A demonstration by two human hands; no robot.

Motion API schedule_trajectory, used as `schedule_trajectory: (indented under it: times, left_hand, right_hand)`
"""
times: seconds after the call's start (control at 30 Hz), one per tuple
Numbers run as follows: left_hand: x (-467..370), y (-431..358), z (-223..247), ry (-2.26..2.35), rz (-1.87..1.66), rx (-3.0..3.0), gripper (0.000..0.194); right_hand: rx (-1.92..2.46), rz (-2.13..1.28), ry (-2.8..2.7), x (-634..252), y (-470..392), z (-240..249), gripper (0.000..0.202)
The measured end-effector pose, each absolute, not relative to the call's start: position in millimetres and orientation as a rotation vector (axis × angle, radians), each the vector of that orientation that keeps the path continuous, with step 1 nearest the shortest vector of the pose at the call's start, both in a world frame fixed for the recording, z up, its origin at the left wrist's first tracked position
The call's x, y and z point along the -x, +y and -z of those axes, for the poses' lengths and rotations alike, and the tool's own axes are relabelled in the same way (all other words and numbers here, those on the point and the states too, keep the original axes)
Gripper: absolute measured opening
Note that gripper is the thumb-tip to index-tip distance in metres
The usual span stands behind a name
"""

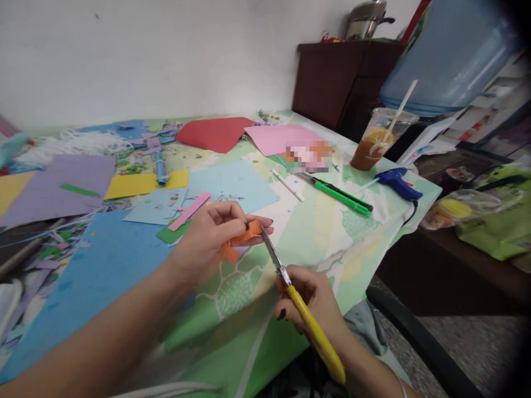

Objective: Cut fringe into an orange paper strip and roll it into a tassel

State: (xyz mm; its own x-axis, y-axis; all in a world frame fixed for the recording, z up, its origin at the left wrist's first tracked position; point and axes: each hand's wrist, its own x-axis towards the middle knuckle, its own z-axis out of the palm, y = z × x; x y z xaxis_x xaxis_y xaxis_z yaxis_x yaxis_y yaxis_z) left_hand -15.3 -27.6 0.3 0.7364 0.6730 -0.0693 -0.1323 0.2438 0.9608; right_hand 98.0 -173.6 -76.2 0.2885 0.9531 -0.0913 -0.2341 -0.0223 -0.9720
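Note:
My left hand (211, 237) pinches a small orange paper strip (245, 235) between thumb and fingers, above the table's front part. The strip's edge looks fringed, and one end hangs below the fingers. My right hand (309, 296) is wrapped round the scissors (311, 326), which have yellow handles. Their metal blades point up and left, and the tips touch the right end of the orange strip. Under my left hand lie a pink strip (189, 211) and a green paper piece (166, 235).
A green cutter (344, 198), a white stick (288, 185), a blue glue gun (399, 183) and a drink cup (371, 145) stand or lie right. Blue (99, 276), purple (62, 182) and red (215, 132) sheets with scraps cover the left and back.

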Motion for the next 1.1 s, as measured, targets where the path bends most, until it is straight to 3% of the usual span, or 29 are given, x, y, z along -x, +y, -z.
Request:
schedule_trajectory:
  times: [1.1]
  left_hand:
    - [17.0, -26.1, -0.1, 0.561, -0.566, -1.238, 0.022]
  right_hand:
    - [1.305, -1.096, -0.846, -99.3, -174.3, 75.1, 0.044]
